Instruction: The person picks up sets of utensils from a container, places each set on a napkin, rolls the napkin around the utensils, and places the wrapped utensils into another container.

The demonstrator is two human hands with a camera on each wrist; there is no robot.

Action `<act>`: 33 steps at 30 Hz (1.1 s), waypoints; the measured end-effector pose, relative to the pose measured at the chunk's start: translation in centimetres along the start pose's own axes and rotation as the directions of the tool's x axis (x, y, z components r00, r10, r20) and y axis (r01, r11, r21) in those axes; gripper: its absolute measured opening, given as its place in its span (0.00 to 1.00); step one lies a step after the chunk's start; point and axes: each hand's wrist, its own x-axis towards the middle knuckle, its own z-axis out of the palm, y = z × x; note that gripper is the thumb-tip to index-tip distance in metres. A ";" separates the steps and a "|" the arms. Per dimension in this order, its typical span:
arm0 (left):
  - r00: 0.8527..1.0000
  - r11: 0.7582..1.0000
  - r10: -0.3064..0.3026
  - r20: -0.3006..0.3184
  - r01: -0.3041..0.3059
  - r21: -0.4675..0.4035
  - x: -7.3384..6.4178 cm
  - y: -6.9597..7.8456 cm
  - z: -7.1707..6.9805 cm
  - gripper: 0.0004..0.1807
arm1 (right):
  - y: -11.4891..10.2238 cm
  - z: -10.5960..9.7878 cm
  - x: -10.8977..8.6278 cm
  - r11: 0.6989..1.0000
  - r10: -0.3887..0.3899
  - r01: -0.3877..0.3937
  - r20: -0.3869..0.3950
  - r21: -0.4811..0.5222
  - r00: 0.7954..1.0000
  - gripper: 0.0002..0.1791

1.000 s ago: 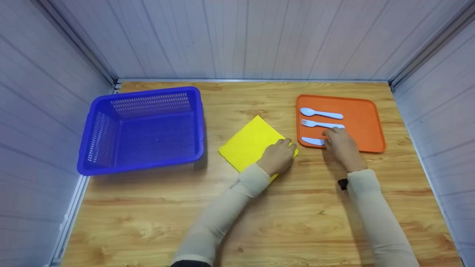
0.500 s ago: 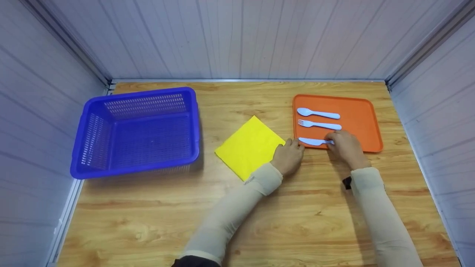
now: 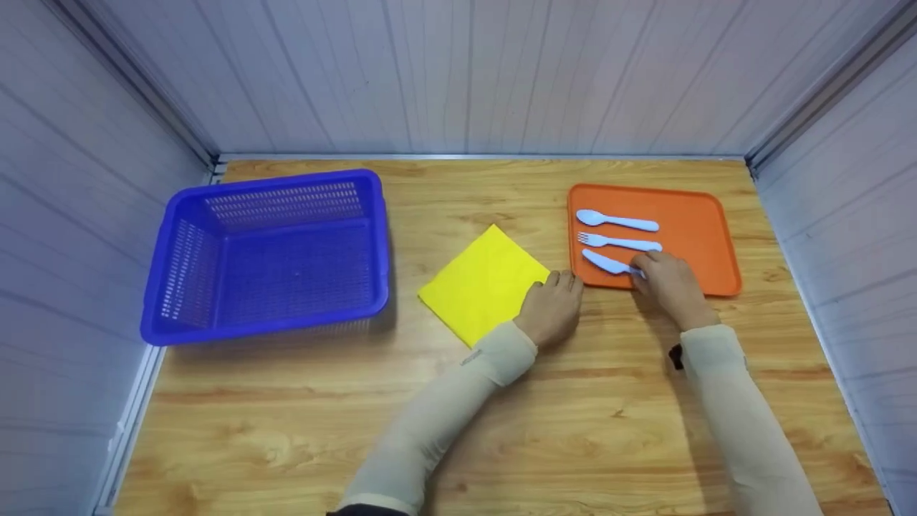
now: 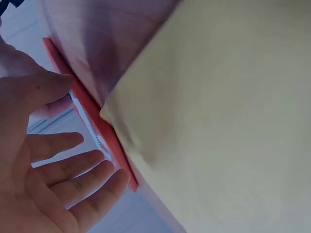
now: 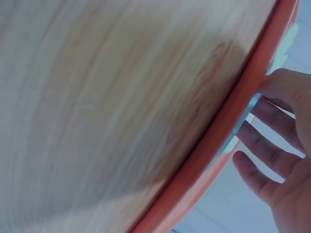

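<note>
A light blue plastic knife (image 3: 605,262) lies at a slant in the front part of an orange tray (image 3: 698,236). My right hand (image 3: 670,287) pinches its handle between thumb and fingertips, over the tray's front rim. Above the knife, a matching fork (image 3: 620,242) and spoon (image 3: 620,221) lie side by side. My left hand (image 3: 553,308) is at the tray's front left corner, fingertips close to the rim. In the left wrist view that hand (image 4: 63,184) shows its fingers extended and nothing in them. Beside it, a folded yellow napkin (image 3: 480,287) lies turned like a diamond, its right corner hidden by the hand.
A blue plastic basket (image 3: 376,287) with slotted sides stands on the left of the wooden table (image 3: 286,423). Pale panel walls (image 3: 430,79) close in the table at the back and both sides.
My left hand has moved right, off the napkin's corner to the tray's corner. The knife, first parallel to the fork, has turned so its tip points toward the fork.
</note>
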 end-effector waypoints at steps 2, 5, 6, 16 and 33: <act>0.999 1.000 -0.016 -0.035 0.015 -0.020 -0.9 -0.6 -0.2 0.19 | -0.6 0.1 0.4 1.000 -0.022 0.022 -0.050 0.006 0.999 0.07; 0.996 0.996 -0.059 -0.061 0.055 -0.067 -2.4 -1.8 -0.5 0.16 | -2.3 0.0 1.7 0.999 -0.016 0.019 -0.082 0.026 0.997 0.08; 0.995 0.994 -0.078 -0.059 0.073 -0.079 -3.0 -2.3 -0.6 0.16 | -3.0 0.0 2.3 0.999 -0.004 0.007 -0.081 0.041 0.997 0.08; 0.948 0.923 -0.316 0.045 0.318 -0.216 -9.6 -8.5 -0.4 0.19 | -12.5 0.8 9.6 0.935 0.239 -0.270 0.155 0.230 0.959 0.10; 0.925 0.905 -0.332 0.186 0.368 -0.214 -11.9 -10.3 1.3 0.22 | -19.7 6.6 14.5 0.786 0.418 -0.523 0.340 0.331 0.843 0.10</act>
